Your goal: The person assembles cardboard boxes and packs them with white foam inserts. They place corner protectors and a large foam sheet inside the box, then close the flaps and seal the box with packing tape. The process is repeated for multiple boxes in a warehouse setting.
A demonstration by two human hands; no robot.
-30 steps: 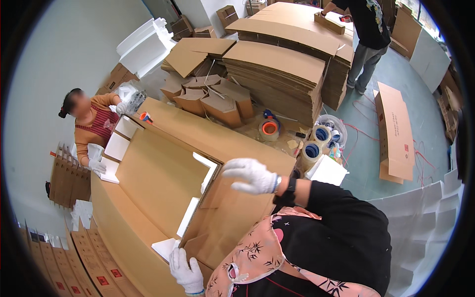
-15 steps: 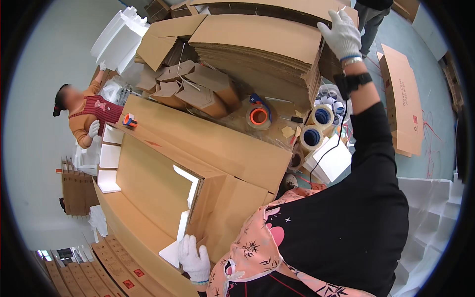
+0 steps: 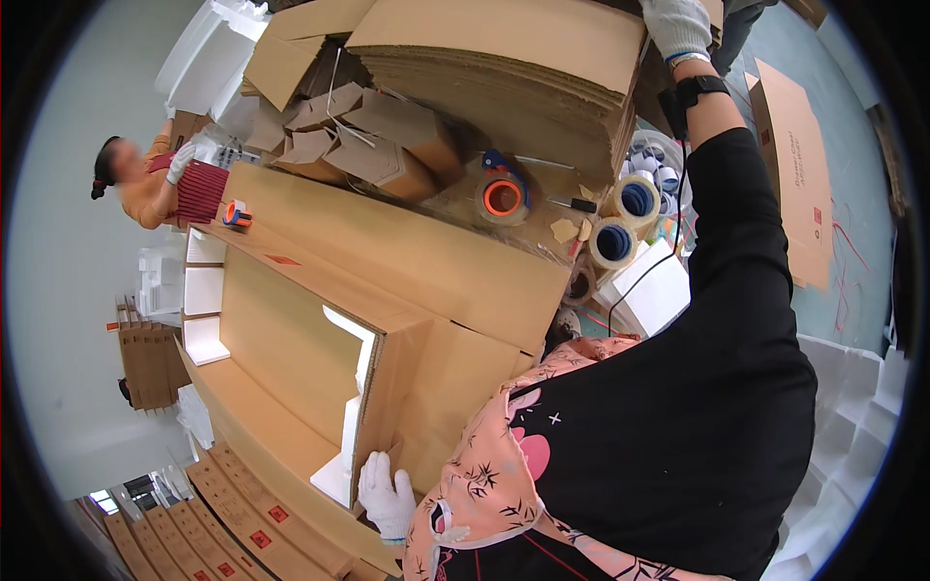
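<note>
A large open cardboard box (image 3: 291, 339) lies in front of me. White foam pieces (image 3: 203, 290) line its far-left end, and another white foam piece (image 3: 352, 416) runs along the end closest to me. My left hand (image 3: 387, 496), in a white knit glove, rests against the outside of that near end with its fingers stretched out. At the top of the view my right hand (image 3: 676, 27), also gloved, reaches beside the stack of flat cardboard sheets (image 3: 504, 34). The picture's upper edge cuts off its fingers, so what they touch is hidden.
A tape dispenser (image 3: 502, 197) and clear tape rolls (image 3: 613, 242) sit behind the box; a second dispenser (image 3: 235, 215) is on its far flap. Folded cartons (image 3: 378, 145) stand behind. A co-worker (image 3: 160, 184) in gloves is at the far left. Stacked cartons (image 3: 242, 504) lie lower left.
My right hand has moved up and partly out of view. My left hand stays at the box's near end. The co-worker has raised one hand, and the view has shifted slightly.
</note>
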